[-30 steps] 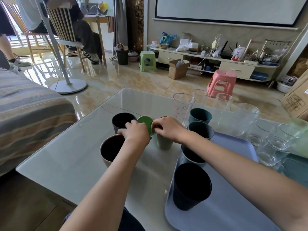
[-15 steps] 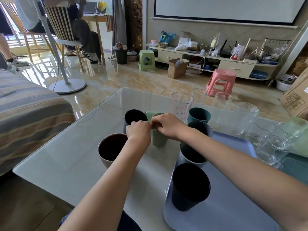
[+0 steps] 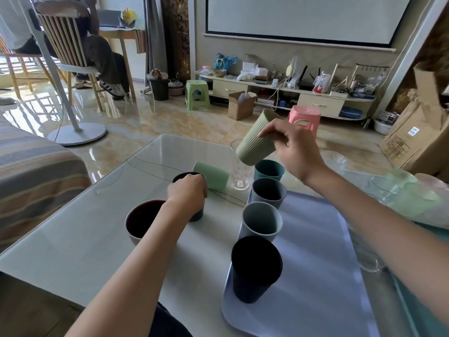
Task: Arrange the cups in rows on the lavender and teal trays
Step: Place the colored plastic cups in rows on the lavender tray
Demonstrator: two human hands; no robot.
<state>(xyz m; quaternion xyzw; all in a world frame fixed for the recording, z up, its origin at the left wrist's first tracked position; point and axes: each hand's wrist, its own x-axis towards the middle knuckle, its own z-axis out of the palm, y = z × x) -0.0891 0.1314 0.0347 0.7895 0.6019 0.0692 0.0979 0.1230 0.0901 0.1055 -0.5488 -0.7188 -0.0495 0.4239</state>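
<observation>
Right hand (image 3: 295, 152) pinching the ribbed sage cup (image 3: 256, 142) by its wall, tilted in the air above the far end of the lavender tray (image 3: 315, 276); left hand (image 3: 188, 197) closed around the dark cup (image 3: 187, 190) on the glass table (image 3: 73, 239). Looks like light, stiff plastic, probably easy one-handed. Ribs give grip, so best taken mid-wall or near the rim, then set upright behind the three cups lined along the tray's left edge.
</observation>
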